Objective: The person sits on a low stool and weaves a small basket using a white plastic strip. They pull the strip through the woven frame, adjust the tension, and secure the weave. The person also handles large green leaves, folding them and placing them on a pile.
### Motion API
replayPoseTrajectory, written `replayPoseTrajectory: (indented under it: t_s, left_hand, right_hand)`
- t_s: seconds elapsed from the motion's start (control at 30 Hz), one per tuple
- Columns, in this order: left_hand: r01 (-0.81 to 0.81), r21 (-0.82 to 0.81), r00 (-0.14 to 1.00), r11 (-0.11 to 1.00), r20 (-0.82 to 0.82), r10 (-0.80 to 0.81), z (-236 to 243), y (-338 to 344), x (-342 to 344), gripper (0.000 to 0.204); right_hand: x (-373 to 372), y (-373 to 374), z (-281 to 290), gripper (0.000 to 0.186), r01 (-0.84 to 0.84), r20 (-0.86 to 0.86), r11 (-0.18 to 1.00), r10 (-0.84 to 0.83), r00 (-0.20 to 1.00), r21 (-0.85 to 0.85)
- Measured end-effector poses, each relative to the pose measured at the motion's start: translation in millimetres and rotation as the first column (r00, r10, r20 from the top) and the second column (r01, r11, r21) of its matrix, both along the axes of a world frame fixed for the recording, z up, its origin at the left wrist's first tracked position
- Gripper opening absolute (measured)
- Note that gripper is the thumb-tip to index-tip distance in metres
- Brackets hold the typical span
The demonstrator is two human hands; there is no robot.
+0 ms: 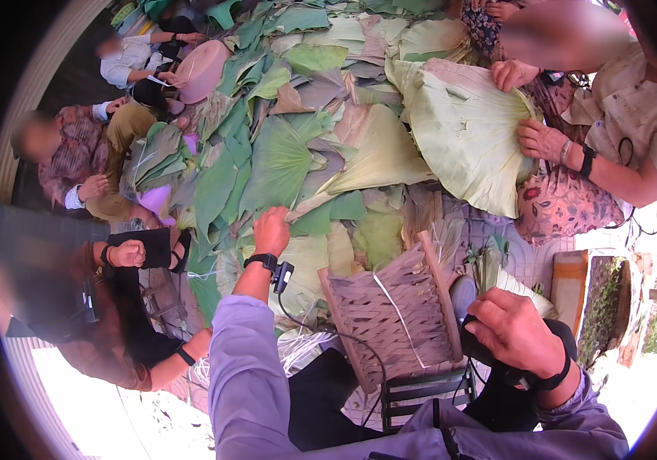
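Stretched forward, my left hand closes on the near edge of a large pale lotus leaf in the spread pile. Green and brownish leaves lie around its fingers. My right hand is above my right knee with fingers curled and thumb against them; whether anything is inside is hidden. Between the hands, in front of my lap, a low wooden stool with a woven strip seat stands tilted, and a white string lies across it. A bundle of white strings lies left of the stool.
On the right, a person holds a big pale leaf with both hands. Several people sit along the left side, one beside a pink basin. A box stands at the right. A dark cable runs from my left wrist.
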State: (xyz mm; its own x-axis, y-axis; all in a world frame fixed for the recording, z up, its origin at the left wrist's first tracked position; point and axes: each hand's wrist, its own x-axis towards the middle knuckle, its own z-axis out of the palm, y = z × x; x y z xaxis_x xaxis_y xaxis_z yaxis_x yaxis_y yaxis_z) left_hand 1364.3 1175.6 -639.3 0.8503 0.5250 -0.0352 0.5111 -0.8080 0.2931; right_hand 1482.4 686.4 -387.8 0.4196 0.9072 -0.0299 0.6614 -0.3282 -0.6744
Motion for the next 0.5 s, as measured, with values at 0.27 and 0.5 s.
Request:
replayPoseTrajectory:
  t_s: [0.27,0.5]
  left_hand:
    - [-0.11,-0.248,0.968,0.963,0.194,0.16,7.3,3.9,31.1,0.063]
    - [-0.268,-0.017,0.937,0.963,-0.235,0.257,-0.1,-40.9,73.6,0.095]
  right_hand:
    - [-7.0,11.3,5.5,0.024,-0.042,0.015,0.999,0.042,0.999,0.016]
    - [-2.6,11.9,-0.2,0.025,-0.027,0.025,0.998,0.029,0.999,-0.054]
